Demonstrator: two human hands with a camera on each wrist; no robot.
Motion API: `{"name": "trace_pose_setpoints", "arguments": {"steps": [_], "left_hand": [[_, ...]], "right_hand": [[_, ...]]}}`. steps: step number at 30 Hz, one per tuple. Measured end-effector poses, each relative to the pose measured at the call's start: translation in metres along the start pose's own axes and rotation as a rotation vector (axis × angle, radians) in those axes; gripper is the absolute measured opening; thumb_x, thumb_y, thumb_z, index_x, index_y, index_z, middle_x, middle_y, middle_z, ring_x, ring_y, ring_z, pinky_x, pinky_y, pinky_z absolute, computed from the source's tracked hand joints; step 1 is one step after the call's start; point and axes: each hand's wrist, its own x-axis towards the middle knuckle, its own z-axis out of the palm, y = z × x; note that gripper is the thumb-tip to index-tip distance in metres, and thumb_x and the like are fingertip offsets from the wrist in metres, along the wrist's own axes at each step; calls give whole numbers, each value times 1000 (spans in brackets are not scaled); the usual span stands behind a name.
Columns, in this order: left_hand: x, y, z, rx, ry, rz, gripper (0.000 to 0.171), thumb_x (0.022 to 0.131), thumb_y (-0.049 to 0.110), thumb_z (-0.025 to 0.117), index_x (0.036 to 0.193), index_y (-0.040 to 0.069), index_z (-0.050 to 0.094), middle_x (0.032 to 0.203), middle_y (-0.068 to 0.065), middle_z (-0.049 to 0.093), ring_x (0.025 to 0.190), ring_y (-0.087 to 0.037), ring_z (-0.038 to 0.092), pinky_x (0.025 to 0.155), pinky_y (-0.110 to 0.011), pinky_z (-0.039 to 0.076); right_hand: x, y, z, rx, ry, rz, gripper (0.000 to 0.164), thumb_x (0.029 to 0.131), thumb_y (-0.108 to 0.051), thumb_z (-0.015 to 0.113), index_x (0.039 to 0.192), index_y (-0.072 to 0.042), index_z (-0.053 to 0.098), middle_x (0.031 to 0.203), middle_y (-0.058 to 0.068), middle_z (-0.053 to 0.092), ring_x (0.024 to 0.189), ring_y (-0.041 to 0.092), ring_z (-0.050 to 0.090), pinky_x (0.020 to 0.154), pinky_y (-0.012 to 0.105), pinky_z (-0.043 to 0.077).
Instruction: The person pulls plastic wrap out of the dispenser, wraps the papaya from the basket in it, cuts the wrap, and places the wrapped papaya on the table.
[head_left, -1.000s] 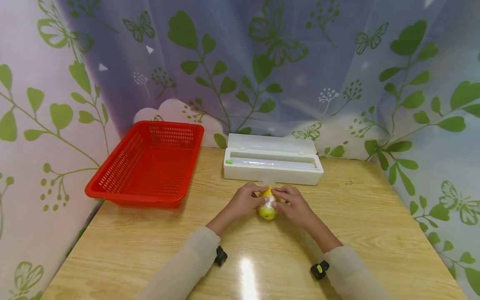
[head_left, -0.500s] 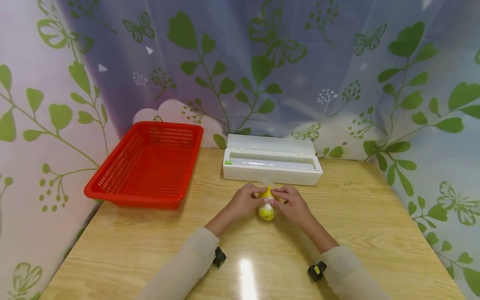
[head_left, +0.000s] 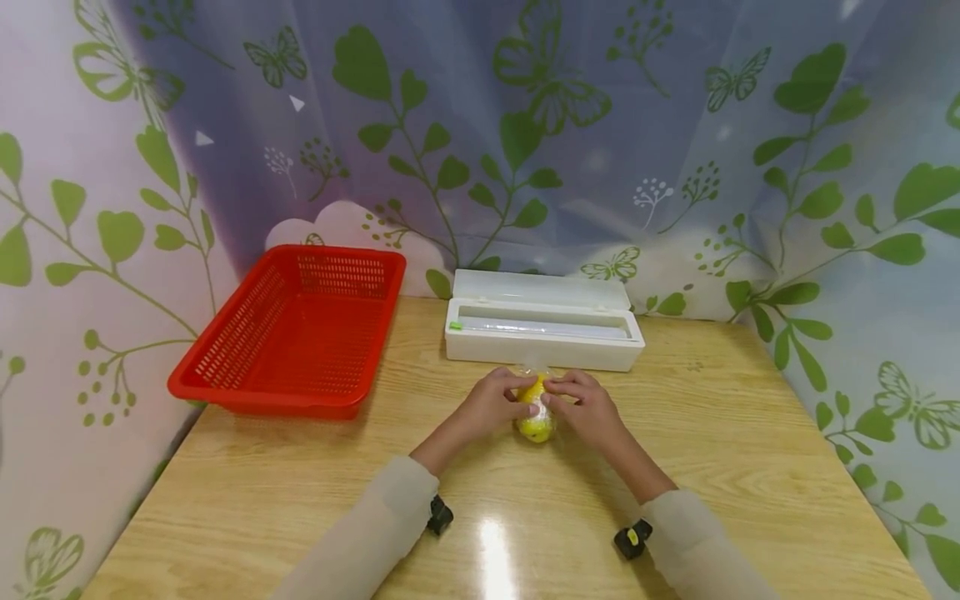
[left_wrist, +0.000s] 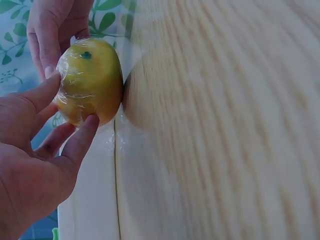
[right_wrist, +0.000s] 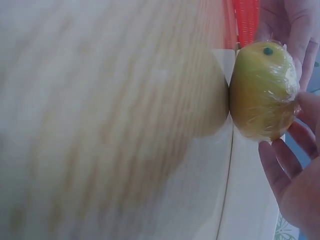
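A rounded yellow fruit (head_left: 537, 427) with a small green spot at one end, wrapped in clear cling film, rests on the wooden table between both hands. My left hand (head_left: 491, 402) holds its left side, thumb on the film and fingers around the far part; the left wrist view shows a fingertip at the fruit's (left_wrist: 92, 80) lower end. From the other side my right hand (head_left: 588, 408) grips it with thumb and fingers. In the right wrist view, crinkled film shines on the side of the fruit (right_wrist: 262, 95) near the thumbs.
Just behind the hands stands a long white cling film box (head_left: 543, 350), lid raised, with a roll and a green slider inside. A red plastic basket (head_left: 288, 400) sits at the back left. Patterned curtain (head_left: 480, 167) borders the wooden table (head_left: 720, 450).
The thumbs have shifted over the wrapped front of the fruit, coming together and then parting slightly. Fruit and hands stay in nearly the same place.
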Motion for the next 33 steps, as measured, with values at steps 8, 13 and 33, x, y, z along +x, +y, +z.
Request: {"name": "trace_pose_setpoints", "arguments": {"steps": [8,13,33], "left_hand": [[3,-2,3,3,58,6,39,97,34,69,134,20,67,110,-4,60,83,-15,49,65,-26,45],[6,0,5,18,95,19,35,96,30,70,129,18,70,112,-3,62,85,-15,51,67,-26,46],[10,0,5,-79,79,-49,31,97,27,69,128,24,71,132,1,64,95,-16,58,70,-27,54]], "right_hand": [[-1,2,2,6,35,-81,26,91,-10,74,115,0,75,104,10,66,91,19,55,68,21,50],[-3,6,0,30,46,-73,25,92,-10,73,116,-2,75,106,9,66,88,8,52,68,19,48],[-9,-1,-4,-158,8,1,38,90,-27,76,123,-8,73,109,2,64,97,20,58,77,26,51]]}}
